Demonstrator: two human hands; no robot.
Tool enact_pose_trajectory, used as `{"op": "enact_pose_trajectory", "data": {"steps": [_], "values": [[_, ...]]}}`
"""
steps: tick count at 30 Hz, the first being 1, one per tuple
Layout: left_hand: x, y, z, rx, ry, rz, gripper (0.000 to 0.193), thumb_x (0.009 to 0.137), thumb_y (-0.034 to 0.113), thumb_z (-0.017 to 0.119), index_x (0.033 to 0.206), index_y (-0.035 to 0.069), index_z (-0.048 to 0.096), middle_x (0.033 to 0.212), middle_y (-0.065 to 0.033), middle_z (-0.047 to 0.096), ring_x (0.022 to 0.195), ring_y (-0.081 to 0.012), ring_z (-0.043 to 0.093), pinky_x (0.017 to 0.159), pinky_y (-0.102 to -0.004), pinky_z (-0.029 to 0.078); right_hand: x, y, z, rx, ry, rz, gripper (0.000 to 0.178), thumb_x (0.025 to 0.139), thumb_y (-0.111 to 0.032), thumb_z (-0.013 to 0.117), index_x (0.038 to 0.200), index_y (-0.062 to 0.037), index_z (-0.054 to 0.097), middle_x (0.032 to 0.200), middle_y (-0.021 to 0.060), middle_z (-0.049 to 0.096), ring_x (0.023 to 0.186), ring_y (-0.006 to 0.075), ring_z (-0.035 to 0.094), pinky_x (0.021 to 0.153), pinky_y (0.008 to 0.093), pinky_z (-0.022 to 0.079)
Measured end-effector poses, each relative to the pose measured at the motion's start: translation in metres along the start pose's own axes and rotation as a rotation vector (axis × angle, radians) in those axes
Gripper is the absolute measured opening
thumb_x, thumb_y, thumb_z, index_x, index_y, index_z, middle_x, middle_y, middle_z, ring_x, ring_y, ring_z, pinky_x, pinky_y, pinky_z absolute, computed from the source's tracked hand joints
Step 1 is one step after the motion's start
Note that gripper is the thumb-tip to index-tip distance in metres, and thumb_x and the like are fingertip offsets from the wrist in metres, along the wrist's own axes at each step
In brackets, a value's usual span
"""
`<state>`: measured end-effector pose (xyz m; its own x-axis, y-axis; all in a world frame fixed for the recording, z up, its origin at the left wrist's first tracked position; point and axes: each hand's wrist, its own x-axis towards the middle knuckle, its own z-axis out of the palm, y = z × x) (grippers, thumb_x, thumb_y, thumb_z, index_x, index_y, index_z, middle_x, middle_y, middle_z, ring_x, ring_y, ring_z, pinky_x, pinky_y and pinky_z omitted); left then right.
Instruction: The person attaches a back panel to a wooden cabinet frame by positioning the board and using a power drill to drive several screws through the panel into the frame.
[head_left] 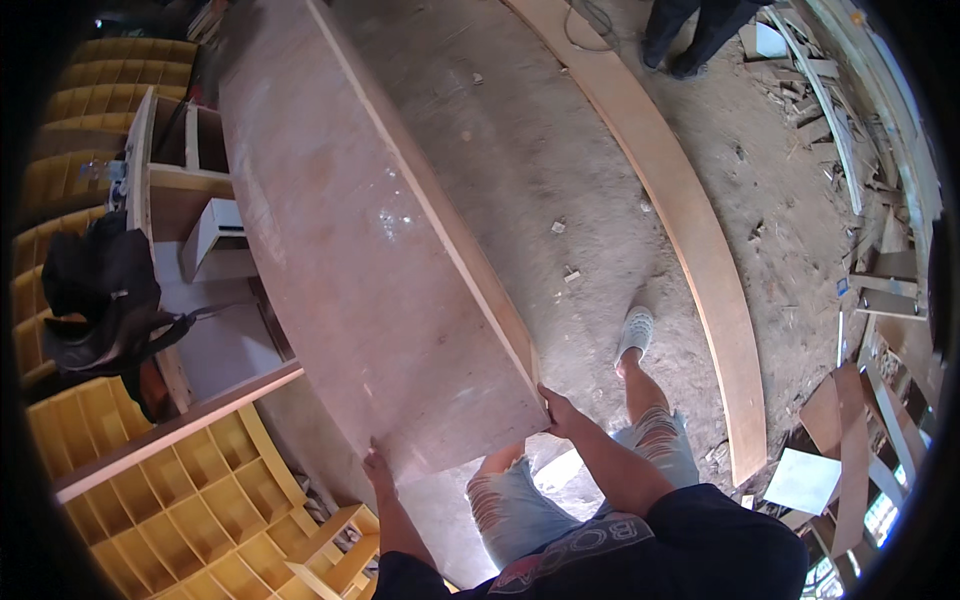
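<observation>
A long, wide brown wooden panel (330, 250) with a thick edge along its right side stretches from in front of me to the top of the view. My right hand (562, 412) is closed around its near right corner. At the near left edge my left hand (376, 468) grips the same panel, its fingers partly hidden by the board. Below the panel's near end show my legs in torn light jeans, and one foot in a pale clog (635, 332) stands on the floor.
A long narrow plank (690, 225) lies on the dirt floor to the right. Another person's dark-trousered legs (690, 35) stand beyond it. Scrap wood (850, 440) and a white sheet (803, 480) lie far right. Left are yellow compartment shelves (190, 490), a wooden cabinet frame (190, 185) and a black backpack (100, 295).
</observation>
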<state>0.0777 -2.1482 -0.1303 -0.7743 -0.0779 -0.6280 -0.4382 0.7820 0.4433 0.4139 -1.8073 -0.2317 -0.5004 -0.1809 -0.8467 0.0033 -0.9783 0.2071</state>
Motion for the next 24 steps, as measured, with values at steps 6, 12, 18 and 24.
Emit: {"op": "enact_pose_trajectory", "data": {"steps": [6, 12, 18, 24], "values": [[0.008, -0.019, -0.006, -0.09, 0.271, 0.291, 0.057, 0.11, 0.041, 0.057, 0.145, -0.004, 0.061, 0.098, -0.0025, 0.06, 0.093, -0.0159, 0.05, 0.087, -0.0361, 0.045, 0.022, 0.007, 0.023, -0.078, 0.107, -0.013, 0.067, 0.109, -0.056, 0.049, 0.151, -0.0032, 0.051, 0.136, 0.0192, 0.068, 0.119, 0.0322, 0.07, 0.102, 0.0502, 0.058], [-0.003, -0.004, -0.011, -0.043, 0.115, 0.237, 0.046, 0.108, 0.043, 0.061, 0.11, -0.003, 0.063, 0.093, -0.0026, 0.054, 0.086, -0.0175, 0.046, 0.081, -0.0377, 0.045, 0.016, 0.006, 0.026, -0.094, 0.148, -0.045, 0.063, 0.11, -0.055, 0.047, 0.148, -0.0044, 0.056, 0.134, 0.0183, 0.07, 0.117, 0.0322, 0.072, 0.102, 0.0514, 0.058], [-0.006, -0.007, -0.004, 0.047, 0.28, 0.23, 0.061, 0.107, 0.051, 0.061, 0.128, -0.005, 0.06, 0.106, -0.0068, 0.054, 0.099, -0.0182, 0.05, 0.092, -0.0373, 0.045, 0.023, 0.006, 0.017, -0.091, 0.151, -0.01, 0.062, 0.109, -0.056, 0.048, 0.149, -0.009, 0.056, 0.135, 0.0172, 0.069, 0.118, 0.0332, 0.071, 0.101, 0.0531, 0.058], [-0.006, -0.004, 0.01, 0.074, 0.279, 0.141, 0.053, 0.105, 0.043, 0.066, 0.121, -0.006, 0.055, 0.12, -0.0195, 0.068, 0.114, -0.0287, 0.062, 0.104, -0.0427, 0.048, 0.035, 0.0, -0.01, -0.102, 0.181, 0.003, 0.064, 0.108, -0.057, 0.05, 0.15, -0.0095, 0.056, 0.136, 0.0174, 0.069, 0.118, 0.034, 0.071, 0.101, 0.0522, 0.058]]}}
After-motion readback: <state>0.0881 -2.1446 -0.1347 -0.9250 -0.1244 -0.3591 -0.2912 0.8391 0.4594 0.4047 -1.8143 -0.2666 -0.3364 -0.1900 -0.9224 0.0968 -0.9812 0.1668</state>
